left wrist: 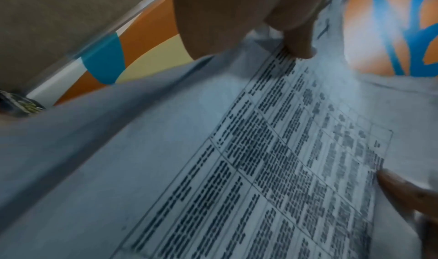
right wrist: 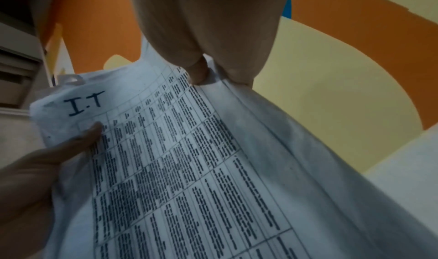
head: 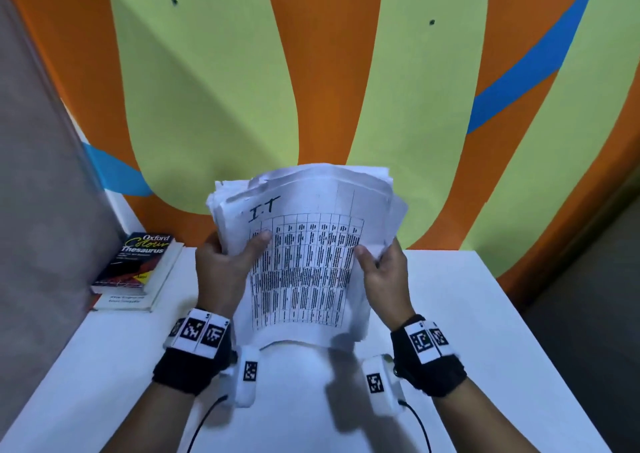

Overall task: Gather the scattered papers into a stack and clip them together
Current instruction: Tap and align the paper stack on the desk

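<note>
A thick stack of white papers [head: 304,255] stands upright above the white table [head: 485,331], its top sheet a printed table with "I.T" handwritten at the upper left. My left hand [head: 225,262] grips the stack's left edge, thumb pressed on the front sheet. My right hand [head: 381,272] grips the right edge, thumb on the front. The sheets are unevenly aligned at the top and bend backward. In the left wrist view the stack of papers [left wrist: 237,169] fills the frame under the thumb. The right wrist view shows the papers [right wrist: 189,160] pinched by my fingers. No clip is visible.
Two books, an Oxford Colour Thesaurus [head: 138,262] on top, lie at the table's back left beside a grey partition [head: 41,175]. An orange, green and blue wall [head: 311,72] rises directly behind the table.
</note>
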Demonstrator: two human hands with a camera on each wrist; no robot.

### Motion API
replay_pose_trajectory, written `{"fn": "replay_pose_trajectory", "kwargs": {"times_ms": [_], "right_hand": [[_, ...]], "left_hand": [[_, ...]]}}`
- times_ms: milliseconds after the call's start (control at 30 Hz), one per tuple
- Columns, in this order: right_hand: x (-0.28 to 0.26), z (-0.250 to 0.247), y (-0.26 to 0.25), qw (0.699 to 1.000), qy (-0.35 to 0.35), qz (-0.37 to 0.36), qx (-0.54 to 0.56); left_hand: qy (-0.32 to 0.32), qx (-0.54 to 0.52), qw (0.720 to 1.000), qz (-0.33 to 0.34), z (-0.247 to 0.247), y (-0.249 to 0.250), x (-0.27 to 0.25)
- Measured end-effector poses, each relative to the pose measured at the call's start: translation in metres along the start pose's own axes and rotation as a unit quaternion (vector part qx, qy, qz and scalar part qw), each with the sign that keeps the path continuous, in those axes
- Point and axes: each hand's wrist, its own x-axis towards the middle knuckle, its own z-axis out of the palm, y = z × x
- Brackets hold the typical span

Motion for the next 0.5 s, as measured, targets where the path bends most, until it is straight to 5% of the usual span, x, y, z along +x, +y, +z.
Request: {"fn": "replay_pose_trajectory", "kwargs": {"times_ms": [100,267,500], "right_hand": [[0.009,-0.013,-0.007,0.999,-0.028,0.010,0.014],[-0.004,-0.016,0.002,0.993,-0.091,0.071,0.040],[0.010,-0.012,-0.012,0.997,-0.050,0.022,0.050]], "left_hand": [[-0.044,-0.011,0.998,0.038,-0.005,0.004,0.007],[-0.088,-0.027,0.996,-0.007,-0.006,-0.013,-0.002],[-0.077,-0.020,0.995,0.062,0.010,0.008,0.011]]}}
